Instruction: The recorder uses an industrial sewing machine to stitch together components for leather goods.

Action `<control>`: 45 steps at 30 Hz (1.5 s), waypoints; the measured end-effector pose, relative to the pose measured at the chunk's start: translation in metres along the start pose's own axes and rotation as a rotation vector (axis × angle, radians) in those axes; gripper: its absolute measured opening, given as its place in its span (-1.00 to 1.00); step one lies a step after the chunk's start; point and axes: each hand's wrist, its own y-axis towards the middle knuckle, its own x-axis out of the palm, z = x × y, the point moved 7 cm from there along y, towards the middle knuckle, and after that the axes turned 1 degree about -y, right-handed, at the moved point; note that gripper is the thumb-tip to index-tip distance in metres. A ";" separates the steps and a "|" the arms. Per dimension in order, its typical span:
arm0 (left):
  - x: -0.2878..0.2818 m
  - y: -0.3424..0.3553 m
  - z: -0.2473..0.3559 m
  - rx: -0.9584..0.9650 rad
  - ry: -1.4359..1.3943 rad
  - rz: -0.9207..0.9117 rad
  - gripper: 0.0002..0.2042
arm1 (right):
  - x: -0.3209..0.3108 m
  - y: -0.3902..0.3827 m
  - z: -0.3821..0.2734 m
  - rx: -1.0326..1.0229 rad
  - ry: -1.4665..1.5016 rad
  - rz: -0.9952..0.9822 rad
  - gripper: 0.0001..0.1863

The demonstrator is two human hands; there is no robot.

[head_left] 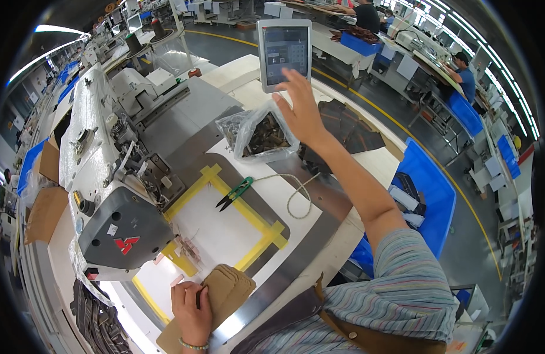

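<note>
My left hand [191,310], fingers curled, grips a stack of tan card pieces [231,285] at the bottom of the work plate. Just above it is the sewing machine's head [116,227], over a white sheet [221,236] framed in yellow tape [190,194]. My right hand [302,112] is raised with fingers apart before a grey touchscreen [284,50]; whether a fingertip touches it I cannot tell. Below that hand are a clear bag of small metal pieces [257,134] and dark flat pieces [352,138]. Green thread snips [240,190] lie beside a cord [299,183].
A blue bin [434,200] stands right of the table. Cardboard boxes [45,215] and dark strips [92,318] are at the left. A grey machine bed [172,130] lies behind the head. Two people [464,79] [366,17] are at benches across a yellow-lined aisle.
</note>
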 end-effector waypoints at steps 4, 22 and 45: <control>0.000 0.001 0.000 0.081 0.016 0.028 -0.79 | -0.015 -0.015 -0.128 -0.230 0.643 -0.286 -0.87; -0.003 0.005 -0.006 0.148 0.020 0.056 -0.82 | 0.036 -0.119 -0.278 -0.230 1.049 -0.848 -0.76; -0.097 0.047 -0.118 -0.074 -0.197 -0.272 -0.86 | 0.081 -0.134 -0.275 -0.562 0.464 -0.953 -0.16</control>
